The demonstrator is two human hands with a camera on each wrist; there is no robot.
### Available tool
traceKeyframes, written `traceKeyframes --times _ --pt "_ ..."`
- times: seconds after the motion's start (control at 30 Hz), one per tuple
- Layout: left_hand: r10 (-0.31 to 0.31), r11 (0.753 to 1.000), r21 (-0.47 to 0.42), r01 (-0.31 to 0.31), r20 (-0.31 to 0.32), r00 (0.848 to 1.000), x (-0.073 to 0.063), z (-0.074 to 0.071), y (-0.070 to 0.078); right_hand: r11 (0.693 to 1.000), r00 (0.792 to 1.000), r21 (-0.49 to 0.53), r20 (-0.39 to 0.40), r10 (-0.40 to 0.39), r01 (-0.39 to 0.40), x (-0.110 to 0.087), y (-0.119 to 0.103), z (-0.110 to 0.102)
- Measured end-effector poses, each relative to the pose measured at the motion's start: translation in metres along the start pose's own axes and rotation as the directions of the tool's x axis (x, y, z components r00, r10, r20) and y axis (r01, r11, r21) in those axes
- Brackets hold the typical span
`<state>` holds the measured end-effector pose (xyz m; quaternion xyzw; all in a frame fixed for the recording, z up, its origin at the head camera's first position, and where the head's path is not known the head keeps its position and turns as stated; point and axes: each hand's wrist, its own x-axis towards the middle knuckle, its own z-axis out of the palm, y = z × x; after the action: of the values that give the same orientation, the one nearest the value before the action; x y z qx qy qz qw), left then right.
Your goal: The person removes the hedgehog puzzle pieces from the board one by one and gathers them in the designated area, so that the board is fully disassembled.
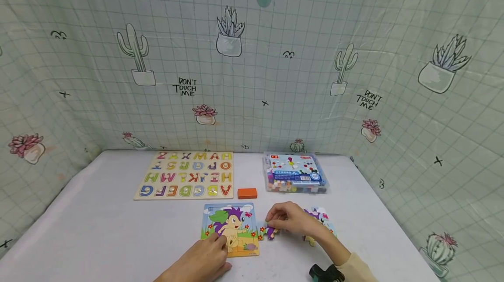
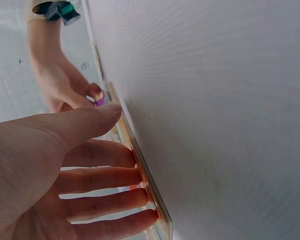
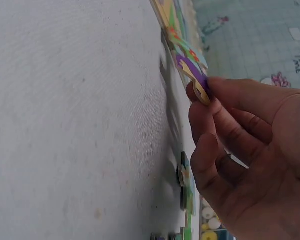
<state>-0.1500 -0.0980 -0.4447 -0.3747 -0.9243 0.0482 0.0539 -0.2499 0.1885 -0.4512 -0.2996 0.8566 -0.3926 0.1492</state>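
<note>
Jigsaw piece (image 3: 192, 66), purple, cream and green, wooden: pinched by right hand (image 1: 289, 218), just beside right edge of square hedgehog-printed puzzle board (image 1: 242, 225). Left hand (image 1: 206, 253): fingers extended onto board's lower-left corner, gripping nothing. Fingertip-only hold could let piece slip.

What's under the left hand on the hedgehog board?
The left hand covers the lower left corner of the hedgehog board, so the picture there cannot be seen. Beyond the hand, the pictured hedgehog and green leaf show.
</note>
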Motion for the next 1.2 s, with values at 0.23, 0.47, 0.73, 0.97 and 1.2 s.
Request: traceKeyframes --times 0.23,0.47,0.73,0.97,1.2 --pt "-0.008 1.0 -0.011 0.009 0.016 1.0 0.001 0.0 0.002 1.0 1.0 0.014 0.008 0.023 -0.024 -0.017 0.008 -0.011" --pt "-0.005 1.0 -0.005 0.005 0.001 1.0 0.001 -0.002 0.002 1.0 1.0 0.009 0.015 0.028 -0.028 -0.03 0.013 -0.022" --pt "-0.014 0.999 -0.028 0.015 0.043 0.999 0.002 -0.005 0.0 0.998 0.998 -0.023 0.013 0.057 -0.056 -0.037 0.017 -0.03" --pt "-0.013 1.0 -0.027 0.014 0.036 0.999 0.001 -0.003 0.001 0.998 0.999 -0.057 0.003 0.042 -0.041 -0.042 0.022 -0.032" --pt "-0.023 0.999 -0.033 0.024 0.034 0.999 0.001 -0.003 0.001 0.994 0.999 -0.1 -0.022 0.036 -0.038 -0.043 0.025 -0.031"
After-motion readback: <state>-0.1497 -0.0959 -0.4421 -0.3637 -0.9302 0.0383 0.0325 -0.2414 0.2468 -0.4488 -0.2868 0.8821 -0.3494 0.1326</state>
